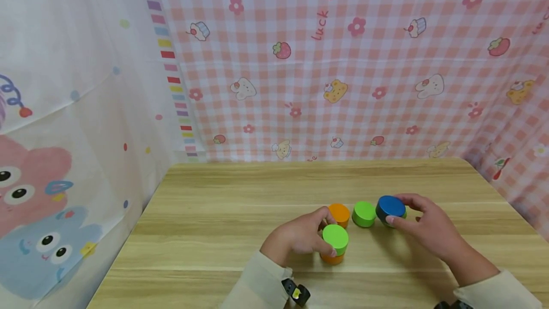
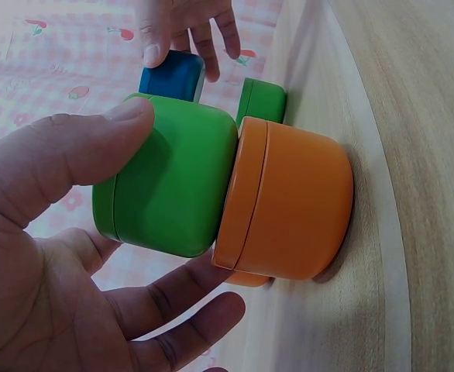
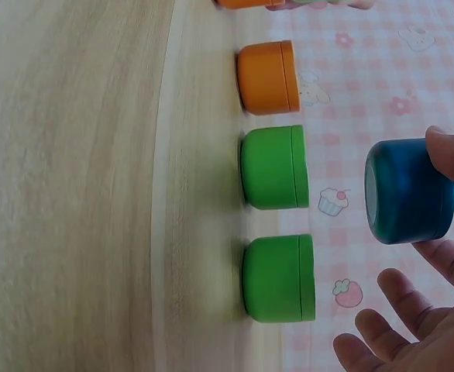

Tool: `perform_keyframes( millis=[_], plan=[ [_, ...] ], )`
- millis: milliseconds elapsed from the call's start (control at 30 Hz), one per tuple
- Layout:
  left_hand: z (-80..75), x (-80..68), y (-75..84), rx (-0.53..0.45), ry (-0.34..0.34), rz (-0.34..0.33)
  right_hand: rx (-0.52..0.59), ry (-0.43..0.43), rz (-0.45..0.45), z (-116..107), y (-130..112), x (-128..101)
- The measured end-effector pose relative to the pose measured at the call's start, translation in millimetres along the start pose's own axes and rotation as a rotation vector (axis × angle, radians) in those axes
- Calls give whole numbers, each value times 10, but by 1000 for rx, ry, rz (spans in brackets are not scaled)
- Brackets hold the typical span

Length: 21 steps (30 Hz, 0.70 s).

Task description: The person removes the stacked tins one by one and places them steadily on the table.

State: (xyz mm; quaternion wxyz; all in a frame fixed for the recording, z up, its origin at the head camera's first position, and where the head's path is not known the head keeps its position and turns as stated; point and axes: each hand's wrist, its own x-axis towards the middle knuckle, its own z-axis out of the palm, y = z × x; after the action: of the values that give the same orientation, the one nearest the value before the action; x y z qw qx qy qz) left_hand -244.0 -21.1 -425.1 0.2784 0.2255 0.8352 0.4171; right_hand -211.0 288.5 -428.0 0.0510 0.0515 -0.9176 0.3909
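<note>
Nearest, the left hand [image 1: 300, 236] curls its thumb and fingers round a green cylinder block [image 1: 335, 238] stacked on an orange cylinder block [image 1: 332, 258] on the wooden bench [image 1: 206, 232]. Farther right, the right hand [image 1: 424, 225] pinches a blue cylinder block [image 1: 390, 207] lifted above a green one [image 3: 280, 278]. Beyond stand another green block [image 1: 363, 213] and an orange one [image 1: 340, 214].

The left hand [image 2: 49, 256] grips a green cup [image 2: 169, 182] stacked on an orange cup [image 2: 289, 209] standing on the bench [image 2: 413, 116]; beyond, the right hand [image 2: 184, 27] pinches a blue cup [image 2: 173, 76] beside another green cup [image 2: 262, 101].
</note>
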Motion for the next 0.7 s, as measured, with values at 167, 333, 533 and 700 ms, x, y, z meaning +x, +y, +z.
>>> perform_keyframes(
  millis=[167,333,533,700],
  plan=[
    [1,-4,0,-1,-2,3,3,4,24,-18,49,13],
    [3,-11,2,-7,-3,5,8,11,37,-31,87,16],
    [-1,-19,7,-12,1,3,4,23,37,-46,114,20],
    [-1,-22,4,-5,0,12,-3,22,53,-74,156,26]
  ],
)
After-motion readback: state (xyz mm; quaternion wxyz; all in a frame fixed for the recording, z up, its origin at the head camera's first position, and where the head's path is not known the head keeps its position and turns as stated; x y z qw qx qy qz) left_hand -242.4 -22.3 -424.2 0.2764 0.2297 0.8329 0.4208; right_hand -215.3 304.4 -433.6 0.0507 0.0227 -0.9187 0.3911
